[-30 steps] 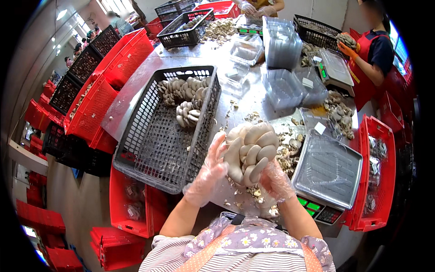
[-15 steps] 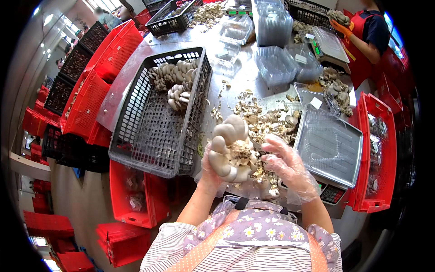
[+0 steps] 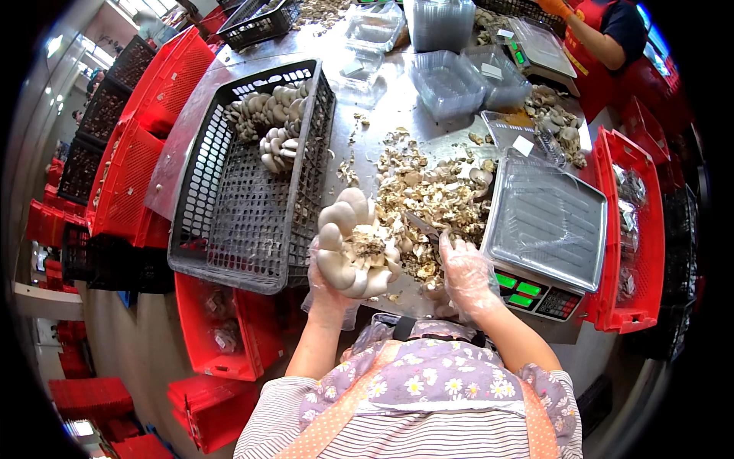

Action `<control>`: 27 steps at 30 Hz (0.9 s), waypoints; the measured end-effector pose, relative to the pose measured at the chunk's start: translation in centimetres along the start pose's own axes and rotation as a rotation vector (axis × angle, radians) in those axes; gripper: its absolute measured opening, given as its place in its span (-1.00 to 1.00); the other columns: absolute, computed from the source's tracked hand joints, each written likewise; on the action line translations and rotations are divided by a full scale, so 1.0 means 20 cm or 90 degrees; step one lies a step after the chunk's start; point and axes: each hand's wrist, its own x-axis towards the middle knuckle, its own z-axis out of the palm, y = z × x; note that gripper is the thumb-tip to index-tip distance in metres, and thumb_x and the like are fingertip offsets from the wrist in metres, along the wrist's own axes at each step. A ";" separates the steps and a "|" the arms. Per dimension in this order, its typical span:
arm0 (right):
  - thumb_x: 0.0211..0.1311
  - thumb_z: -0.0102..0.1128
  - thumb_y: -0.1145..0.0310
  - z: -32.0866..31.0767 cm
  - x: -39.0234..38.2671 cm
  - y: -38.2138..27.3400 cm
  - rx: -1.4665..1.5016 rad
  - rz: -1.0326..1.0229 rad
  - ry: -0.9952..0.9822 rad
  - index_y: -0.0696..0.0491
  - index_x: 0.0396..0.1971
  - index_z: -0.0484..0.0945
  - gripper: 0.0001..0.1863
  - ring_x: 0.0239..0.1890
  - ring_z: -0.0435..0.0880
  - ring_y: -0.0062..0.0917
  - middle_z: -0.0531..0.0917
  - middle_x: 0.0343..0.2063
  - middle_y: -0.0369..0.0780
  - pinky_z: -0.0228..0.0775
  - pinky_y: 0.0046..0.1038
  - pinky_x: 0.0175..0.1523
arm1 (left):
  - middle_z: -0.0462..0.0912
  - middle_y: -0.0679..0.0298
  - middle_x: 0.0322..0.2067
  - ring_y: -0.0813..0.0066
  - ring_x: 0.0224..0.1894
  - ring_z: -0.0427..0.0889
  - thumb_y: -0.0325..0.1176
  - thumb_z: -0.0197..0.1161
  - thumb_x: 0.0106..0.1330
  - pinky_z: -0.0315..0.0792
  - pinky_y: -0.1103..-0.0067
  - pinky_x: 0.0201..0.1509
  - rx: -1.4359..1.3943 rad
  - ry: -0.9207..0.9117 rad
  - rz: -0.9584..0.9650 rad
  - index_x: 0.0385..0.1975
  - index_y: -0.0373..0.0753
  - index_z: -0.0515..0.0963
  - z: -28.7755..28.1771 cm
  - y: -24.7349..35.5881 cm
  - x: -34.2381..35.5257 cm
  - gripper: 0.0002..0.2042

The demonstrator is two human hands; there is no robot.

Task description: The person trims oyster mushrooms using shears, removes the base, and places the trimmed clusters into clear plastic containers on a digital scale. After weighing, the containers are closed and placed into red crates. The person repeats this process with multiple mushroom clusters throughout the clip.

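In a thin clear glove, my left hand holds a cluster of grey oyster mushrooms above the near edge of the steel table, its rough pale base turned toward the right. My gloved right hand is closed around a small knife; its dark blade points up and left, apart from the cluster. The handle is mostly hidden in my fingers. Under and beyond the blade spreads a heap of mushroom trimmings. To the left, a black plastic crate has more oyster mushrooms at its far end.
A weighing scale with a lit green display stands right of the heap. Farther back are stacked clear plastic trays and another scale. Red crates flank the table. A co-worker in a red apron stands at far right.
My right hand has drawn away from the cluster's base and lowered toward the trimmings, so the knife now shows. The scale's display is now lit and uncovered. The whole view has shifted slightly.
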 end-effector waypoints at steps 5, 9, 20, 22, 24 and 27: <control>0.02 0.25 0.50 0.17 0.10 0.03 -0.025 0.032 -0.054 0.05 0.37 0.26 -0.20 -0.28 0.68 -0.23 0.60 -0.34 -0.07 0.56 -0.24 -0.19 | 0.30 0.05 0.35 0.01 0.32 0.37 0.36 0.16 0.25 0.30 0.15 0.39 0.680 0.126 0.206 0.42 -0.20 0.16 -0.18 0.18 -0.09 -0.09; 0.03 0.19 0.53 0.04 0.08 0.08 0.210 0.018 -0.084 0.06 0.37 0.25 -0.21 -0.22 0.65 -0.05 0.61 -0.27 0.05 0.49 -0.10 -0.07 | 0.30 0.10 0.36 0.11 0.34 0.36 0.28 0.07 0.34 0.31 0.22 0.41 1.000 0.143 0.200 0.43 -0.20 0.15 -0.22 0.24 -0.08 -0.18; -0.03 0.45 0.32 -0.44 -0.09 0.05 0.498 0.033 -0.001 0.05 0.16 0.43 -0.33 -0.06 0.61 -0.13 0.60 -0.04 -0.06 0.46 -0.21 0.02 | 0.45 0.27 0.24 0.39 0.23 0.48 -0.05 0.13 0.44 0.38 0.44 0.36 0.803 0.128 0.242 0.30 -0.24 0.30 -0.09 0.14 0.06 -0.45; -0.08 0.48 0.28 -0.45 -0.10 0.06 0.446 -0.037 0.042 0.04 0.11 0.46 -0.33 -0.18 0.60 -0.09 0.60 -0.17 -0.08 0.45 -0.18 -0.10 | 0.47 0.30 0.20 0.44 0.20 0.48 -0.17 0.20 0.40 0.39 0.49 0.34 0.965 0.140 0.261 0.25 -0.26 0.34 -0.10 0.18 0.12 -0.51; -0.14 0.49 0.24 -0.43 -0.10 0.06 0.396 -0.054 0.079 0.02 0.08 0.47 -0.32 -0.28 0.54 -0.11 0.51 -0.32 -0.09 0.38 -0.15 -0.20 | 0.41 0.28 0.23 0.45 0.24 0.41 -0.29 0.24 0.34 0.38 0.51 0.33 1.305 0.070 0.270 0.23 -0.26 0.35 -0.06 0.15 0.17 -0.52; -0.15 0.48 0.24 -0.45 -0.09 0.06 0.377 -0.064 0.073 0.00 0.10 0.47 -0.30 -0.26 0.53 -0.16 0.49 -0.33 -0.12 0.38 -0.16 -0.19 | 0.38 0.20 0.25 0.39 0.26 0.39 -0.17 0.17 0.40 0.37 0.45 0.35 1.354 -0.091 0.264 0.28 -0.24 0.31 -0.07 0.21 0.20 -0.49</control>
